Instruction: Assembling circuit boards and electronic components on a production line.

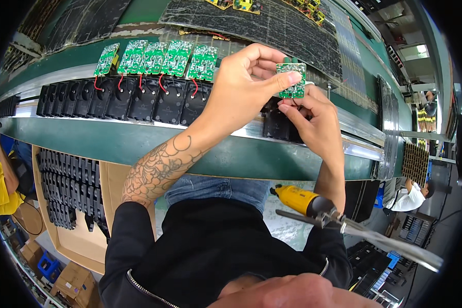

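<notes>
My left hand (244, 84) pinches a small green circuit board (291, 93) by its edges, the thumb across its face. My right hand (315, 115) is closed just below the board, thumb and fingers pressed together near its lower edge; what lies between them is too small to make out. Beneath the right hand sits a black plastic housing (277, 123), partly covered by the fingers. Left of my forearm, a row of black housings (143, 105) stands along a metal rail. Several green boards (177, 57) lean behind them, joined to them by red wires.
A yellow power screwdriver (296, 199) hangs near my right forearm. At lower left, a cardboard box (79, 244) holds stacked black plastic parts. Dark mats (262, 33) with yellow components lie across the bench. One person (2, 179) is at far left, another (410, 195) at right.
</notes>
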The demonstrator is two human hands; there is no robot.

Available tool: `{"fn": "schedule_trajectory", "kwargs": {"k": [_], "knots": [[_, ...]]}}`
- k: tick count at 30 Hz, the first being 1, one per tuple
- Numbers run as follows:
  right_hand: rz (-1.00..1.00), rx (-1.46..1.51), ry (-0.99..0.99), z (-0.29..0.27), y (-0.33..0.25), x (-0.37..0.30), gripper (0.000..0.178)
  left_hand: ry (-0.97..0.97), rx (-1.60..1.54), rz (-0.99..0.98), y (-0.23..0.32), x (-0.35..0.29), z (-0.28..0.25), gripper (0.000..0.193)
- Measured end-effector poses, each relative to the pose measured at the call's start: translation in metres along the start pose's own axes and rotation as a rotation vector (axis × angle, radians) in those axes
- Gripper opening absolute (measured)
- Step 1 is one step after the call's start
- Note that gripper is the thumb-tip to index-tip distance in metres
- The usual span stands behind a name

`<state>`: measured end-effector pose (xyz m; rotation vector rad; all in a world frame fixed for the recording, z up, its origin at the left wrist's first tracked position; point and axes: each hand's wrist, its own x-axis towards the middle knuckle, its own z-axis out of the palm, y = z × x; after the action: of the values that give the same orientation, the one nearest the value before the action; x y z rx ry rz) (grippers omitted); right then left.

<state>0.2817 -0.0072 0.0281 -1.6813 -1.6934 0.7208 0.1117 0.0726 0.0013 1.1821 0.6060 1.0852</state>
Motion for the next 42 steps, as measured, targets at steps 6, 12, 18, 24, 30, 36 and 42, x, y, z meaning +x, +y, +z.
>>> {"fn": "schedule_trajectory", "kwargs": {"k": [6,12,18,24,30,36,42], "knots": [[-0.028,-0.094,-0.002,0.006,0.004,0.002,0.007,-0.01,0.044,-0.022,-0.003,-0.001,-0.006,0.03],[-0.005,-0.097,-0.006,0.007,0.004,0.003,0.007,-0.04,0.067,0.009,-0.003,-0.002,-0.007,0.029],[0.027,-0.094,-0.029,0.007,0.005,0.004,0.007,-0.07,0.115,0.054,0.001,-0.003,-0.011,0.029],[0.004,-0.14,-0.013,0.009,0.0,0.002,0.008,-0.101,0.168,0.055,0.004,-0.003,-0.014,0.03],[0.023,-0.196,0.008,0.011,-0.003,0.001,0.012,-0.161,0.363,0.032,0.017,-0.002,-0.02,0.03],[-0.107,-0.393,-0.015,-0.002,0.004,-0.003,0.011,-0.159,0.466,0.106,0.01,-0.009,-0.01,0.029],[-0.051,-0.265,0.049,-0.028,0.007,-0.016,0.021,-0.14,0.539,0.157,-0.007,-0.012,0.003,0.029]]}}
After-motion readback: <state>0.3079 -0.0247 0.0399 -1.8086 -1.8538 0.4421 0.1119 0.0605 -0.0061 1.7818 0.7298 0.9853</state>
